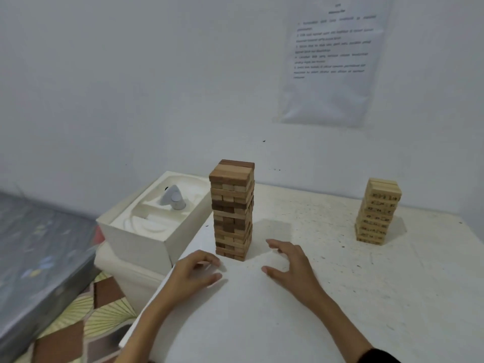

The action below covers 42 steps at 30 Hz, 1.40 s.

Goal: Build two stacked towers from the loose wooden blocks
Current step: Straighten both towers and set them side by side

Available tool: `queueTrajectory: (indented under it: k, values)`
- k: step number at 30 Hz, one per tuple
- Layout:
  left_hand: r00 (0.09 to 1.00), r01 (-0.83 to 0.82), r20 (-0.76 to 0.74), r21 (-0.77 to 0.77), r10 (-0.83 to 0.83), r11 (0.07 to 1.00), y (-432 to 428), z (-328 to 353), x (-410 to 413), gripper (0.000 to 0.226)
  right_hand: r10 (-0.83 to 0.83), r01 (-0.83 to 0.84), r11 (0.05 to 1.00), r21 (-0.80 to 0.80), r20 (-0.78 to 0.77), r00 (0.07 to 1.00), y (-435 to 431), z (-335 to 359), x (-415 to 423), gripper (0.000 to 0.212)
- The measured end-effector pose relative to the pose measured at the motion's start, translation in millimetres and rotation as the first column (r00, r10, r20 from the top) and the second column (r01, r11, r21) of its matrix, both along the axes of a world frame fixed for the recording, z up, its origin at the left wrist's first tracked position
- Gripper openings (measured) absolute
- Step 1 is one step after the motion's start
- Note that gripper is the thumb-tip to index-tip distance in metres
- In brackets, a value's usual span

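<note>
Two block towers stand on the white tabletop (327, 305).

Darker tower (232, 210): mixed brown and tan wooden blocks, the taller of the two, upright, near the tabletop's left edge. The top layer is the darkest.

Pale tower (378, 212): light wood with dark markings printed on the block faces, too blurred to read. It is shorter, sits well apart to the right near the wall, and its upper layers look slightly offset from the lower ones.

Left hand (195, 273): empty, fingers loosely curled, low over the tabletop just in front-left of the darker tower's base. Not touching the tower.

Right hand (290, 265): empty, fingers spread and relaxed, just in front-right of the same base, apart from it. Dark sleeve (378, 356) at the lower edge.

Surroundings: an open white box (141, 239) with a moulded insert sits beside the tabletop's left edge and holds a grey-white device (174, 199). A printed sheet (332, 64) hangs on the wall, text illegible. A grey mattress (34, 252) lies far left, with a patterned floor mat (86, 323) beside it.
</note>
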<state>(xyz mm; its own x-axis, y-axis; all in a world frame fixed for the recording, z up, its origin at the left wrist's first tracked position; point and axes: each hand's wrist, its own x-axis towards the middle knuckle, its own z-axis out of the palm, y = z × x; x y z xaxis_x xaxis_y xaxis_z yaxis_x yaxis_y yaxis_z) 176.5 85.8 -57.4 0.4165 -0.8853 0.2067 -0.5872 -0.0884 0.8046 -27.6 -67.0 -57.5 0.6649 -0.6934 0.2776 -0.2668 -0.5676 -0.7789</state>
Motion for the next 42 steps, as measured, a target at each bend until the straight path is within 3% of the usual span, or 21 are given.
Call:
queueTrajectory:
  k: [6, 12, 16, 20, 24, 42]
  values:
    - [0.998, -0.056, -0.039, 0.052, 0.058, 0.997, -22.1, 0.4, 23.9, 0.039, -0.001, 0.004, 1.000, 0.024, -0.124, 0.992, -2.9, 2.3, 37.9, 0.088]
    - [0.998, 0.013, -0.056, 0.104, -0.007, 0.994, -47.5, 7.7, 32.8, 0.070, -0.004, 0.015, 0.998, 0.059, -0.186, 0.982, -7.4, -1.9, 60.3, 0.106]
    - [0.996, 0.091, -0.032, 0.177, -0.087, 0.980, -59.6, 17.4, 40.8, 0.077, -0.040, 0.043, 0.999, 0.013, -0.169, 0.985, -8.4, -6.3, 66.7, 0.099]
    - [0.990, 0.135, -0.005, 0.286, -0.140, 0.949, -68.5, 28.1, 43.7, 0.059, -0.059, 0.063, 0.998, 0.021, -0.159, 0.986, -10.1, -7.8, 68.9, 0.092]
    - [0.985, 0.169, -0.033, 0.331, -0.168, 0.928, -70.6, 32.2, 46.0, 0.059, -0.078, 0.086, 0.996, 0.036, -0.180, 0.981, -10.3, -8.2, 70.8, 0.088]
    - [0.978, 0.210, -0.057, 0.352, -0.203, 0.912, -79.1, 25.4, 53.6, 0.072, -0.026, 0.035, 0.986, 0.161, -0.056, 0.998, -6.1, -5.3, 73.7, 0.093]
